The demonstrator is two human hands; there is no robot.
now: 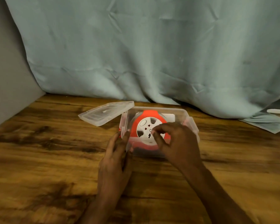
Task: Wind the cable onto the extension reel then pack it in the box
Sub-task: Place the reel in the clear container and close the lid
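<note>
The orange and white extension reel [145,125] lies tilted inside a clear plastic box [181,111] on the wooden table. My right hand [176,143] hovers over the reel's white face, its fingers curled at the socket side; whether they pinch anything is unclear. My left hand [115,160] rests with straight fingers against the box's left wall, near a side latch [124,126]. No loose cable shows outside the box.
The box's clear lid [106,113] lies on the table to the left, leaning by the box's corner. A teal curtain [152,54] hangs behind and spreads onto the wooden table [47,151] at the right. A grey wall stands at the left.
</note>
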